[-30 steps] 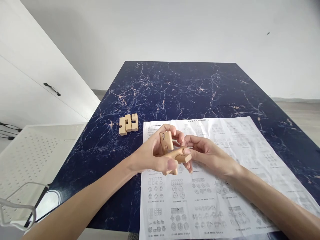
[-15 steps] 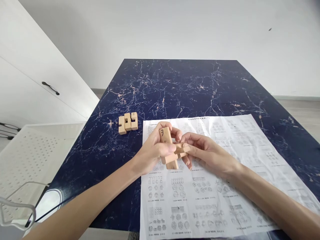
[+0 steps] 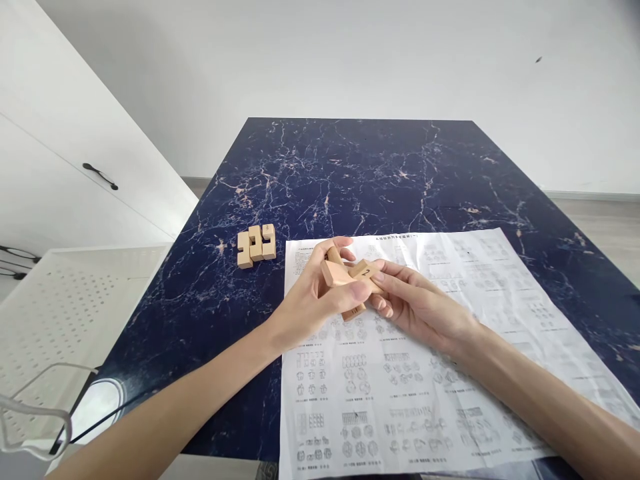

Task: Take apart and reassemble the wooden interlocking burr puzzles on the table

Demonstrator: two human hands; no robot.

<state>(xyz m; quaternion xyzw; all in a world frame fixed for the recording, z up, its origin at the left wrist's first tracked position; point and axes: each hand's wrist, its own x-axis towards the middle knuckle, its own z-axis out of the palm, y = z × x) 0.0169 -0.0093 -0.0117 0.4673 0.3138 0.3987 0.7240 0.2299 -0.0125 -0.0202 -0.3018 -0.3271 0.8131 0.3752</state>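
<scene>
Centrally, both hands gripped a cluster of pale notched wooden puzzle bars point(image 3: 347, 279) just above the white printed diagram sheet point(image 3: 425, 360). Left hand point(image 3: 313, 303) clenched on the cluster, thumb across the front, fingers curled over the top. Right hand point(image 3: 417, 303) grasped the same cluster from the right, fingertips on a bar end marked with a black digit. Bars crossed at angles, tilted; exact count unclear. Sheet lay flat on the dark blue marble-patterned surface point(image 3: 360, 173). Three more pale wooden notched bars point(image 3: 257, 245) sat side by side, touching, on the surface left of the sheet, well apart from the hands. White perforated shelf point(image 3: 65, 300) stood left of the surface.
</scene>
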